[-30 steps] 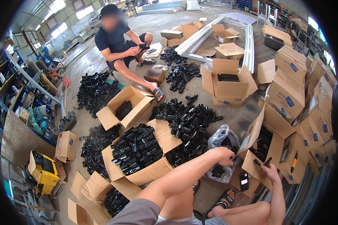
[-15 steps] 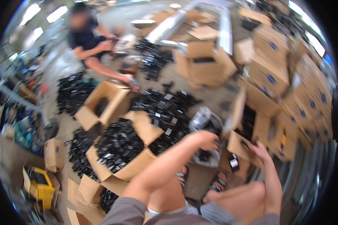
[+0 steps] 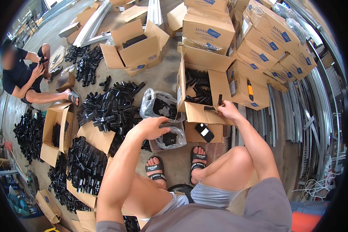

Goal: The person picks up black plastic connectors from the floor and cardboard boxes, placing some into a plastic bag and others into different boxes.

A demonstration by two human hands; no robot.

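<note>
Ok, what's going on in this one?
The person's right hand holds black parts by the front flap of an open carton with more inside. The left hand is at clear plastic bags of dark pieces; whether it grips anything is unclear. At far left, a co-worker holds something dark; black heaps lie on the floor.

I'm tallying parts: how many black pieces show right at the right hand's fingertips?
2: an upright black piece at the right hand and, lower left, a sideways black piece. The hand may hide others.
</note>
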